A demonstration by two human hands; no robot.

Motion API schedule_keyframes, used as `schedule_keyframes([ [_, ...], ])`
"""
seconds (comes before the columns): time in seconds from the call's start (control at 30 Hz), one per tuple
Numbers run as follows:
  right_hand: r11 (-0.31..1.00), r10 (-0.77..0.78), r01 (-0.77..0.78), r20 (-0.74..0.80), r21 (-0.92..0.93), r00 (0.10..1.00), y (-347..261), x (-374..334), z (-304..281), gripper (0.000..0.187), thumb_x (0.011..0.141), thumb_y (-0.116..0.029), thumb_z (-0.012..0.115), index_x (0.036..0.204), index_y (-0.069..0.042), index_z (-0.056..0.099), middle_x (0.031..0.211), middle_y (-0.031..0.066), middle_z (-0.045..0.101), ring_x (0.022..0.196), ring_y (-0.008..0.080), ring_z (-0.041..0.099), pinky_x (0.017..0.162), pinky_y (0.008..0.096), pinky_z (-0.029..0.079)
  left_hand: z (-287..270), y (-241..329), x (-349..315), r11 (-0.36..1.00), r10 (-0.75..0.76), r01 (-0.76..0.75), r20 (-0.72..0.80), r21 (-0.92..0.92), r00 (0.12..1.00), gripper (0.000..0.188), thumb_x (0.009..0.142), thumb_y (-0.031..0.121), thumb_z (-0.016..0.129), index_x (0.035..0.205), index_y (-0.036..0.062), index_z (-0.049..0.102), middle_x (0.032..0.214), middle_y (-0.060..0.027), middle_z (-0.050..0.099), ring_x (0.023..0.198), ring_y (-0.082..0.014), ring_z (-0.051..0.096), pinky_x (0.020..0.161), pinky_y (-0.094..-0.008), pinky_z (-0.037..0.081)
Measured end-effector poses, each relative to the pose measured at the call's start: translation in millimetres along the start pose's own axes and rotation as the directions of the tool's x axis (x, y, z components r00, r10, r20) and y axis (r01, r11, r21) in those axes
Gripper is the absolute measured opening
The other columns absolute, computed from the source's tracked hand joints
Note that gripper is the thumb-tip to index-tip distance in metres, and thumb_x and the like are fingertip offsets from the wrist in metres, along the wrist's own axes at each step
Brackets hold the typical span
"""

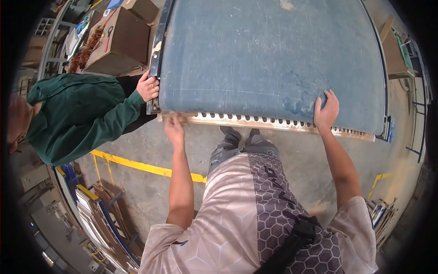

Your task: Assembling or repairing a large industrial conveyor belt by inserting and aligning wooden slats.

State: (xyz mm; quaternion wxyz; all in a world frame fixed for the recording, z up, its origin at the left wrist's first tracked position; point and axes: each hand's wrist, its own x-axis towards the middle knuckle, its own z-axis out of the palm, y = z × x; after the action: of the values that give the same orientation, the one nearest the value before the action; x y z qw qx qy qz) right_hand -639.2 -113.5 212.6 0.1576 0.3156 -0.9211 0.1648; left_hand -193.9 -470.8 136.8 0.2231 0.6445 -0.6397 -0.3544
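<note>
A wide blue-grey conveyor belt (255, 55), scuffed and scratched, fills the top middle. Along its near edge runs a long pale strip (246, 121) with a row of dark oval slots. At the strip's left end is my left hand (174, 131), its fingertips blurred and partly hidden, so I cannot tell their grip. My right hand (327, 111) lies over the belt's near edge toward the right, across the strip, with fingers stretched onto the belt and thumb apart. On the left, a co-worker's hand (148, 86) rests on the dark side rail (157, 50) near its corner.
A co-worker in a green jacket (82, 114) leans in from the left. Behind stands a large cardboard box (121, 41) with tools on top. Yellow floor tape (150, 168) crosses the concrete floor. Racks of flat panels (98, 219) stand lower left; another rack (381, 212) is at right.
</note>
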Motion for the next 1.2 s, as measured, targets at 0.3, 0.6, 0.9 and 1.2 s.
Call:
schedule_keyframes([
  [0.3, 1.0, 0.027, -0.027, 0.004, -0.014, 1.0, 0, 1, 0, 0.041, 0.093, -0.025, 0.063, 0.129, -0.006, 0.059, 0.139, 0.0172, 0.056, 0.13, 0.0369, 0.05, 0.112, 0.048, 0.036, -87, 33, 17, 0.942, -0.05, -0.114, -0.468, -0.316, 0.882, 0.034, 0.105, 0.031, 0.054, 0.101, -0.0022, 0.058, 0.081, -0.0062, 0.064, 0.054, -0.0109, 0.049, 0.05, -0.0274, 0.042],
  [0.6, 0.999, 0.031, -0.032, 0.016, 0.028, 0.999, 2, -3, 3, 0.042, 0.092, -0.027, 0.062, 0.128, -0.007, 0.06, 0.141, 0.0164, 0.055, 0.131, 0.0373, 0.049, 0.112, 0.0493, 0.035, -83, 63, 53, 0.914, 0.084, -0.316, -0.644, -0.254, 0.761, 0.035, 0.106, 0.032, 0.055, 0.095, -0.0006, 0.058, 0.073, 0.0003, 0.053, 0.063, -0.0081, 0.048, 0.054, -0.0251, 0.04],
  [0.9, 1.0, -0.005, 0.005, -0.009, 0.003, 1.0, 0, 0, 2, 0.041, 0.093, -0.023, 0.062, 0.129, -0.004, 0.06, 0.139, 0.0195, 0.057, 0.129, 0.0381, 0.051, 0.111, 0.0473, 0.037, -60, 61, 61, 0.945, 0.049, -0.166, -0.379, -0.282, 0.924, 0.034, 0.107, 0.032, 0.052, 0.103, -0.0006, 0.062, 0.079, -0.0025, 0.061, 0.067, -0.0116, 0.053, 0.057, -0.0271, 0.044],
  [1.2, 1.0, 0.017, -0.017, 0.004, -0.019, 1.0, 5, -3, 2, 0.04, 0.094, -0.022, 0.062, 0.13, -0.004, 0.059, 0.14, 0.0192, 0.056, 0.13, 0.0377, 0.051, 0.111, 0.0474, 0.037, -85, 75, 71, 0.911, 0.14, -0.297, -0.463, -0.287, 0.875, 0.031, 0.107, 0.031, 0.052, 0.104, 0.0008, 0.06, 0.081, 0.0007, 0.058, 0.064, -0.0069, 0.047, 0.055, -0.0235, 0.039],
])
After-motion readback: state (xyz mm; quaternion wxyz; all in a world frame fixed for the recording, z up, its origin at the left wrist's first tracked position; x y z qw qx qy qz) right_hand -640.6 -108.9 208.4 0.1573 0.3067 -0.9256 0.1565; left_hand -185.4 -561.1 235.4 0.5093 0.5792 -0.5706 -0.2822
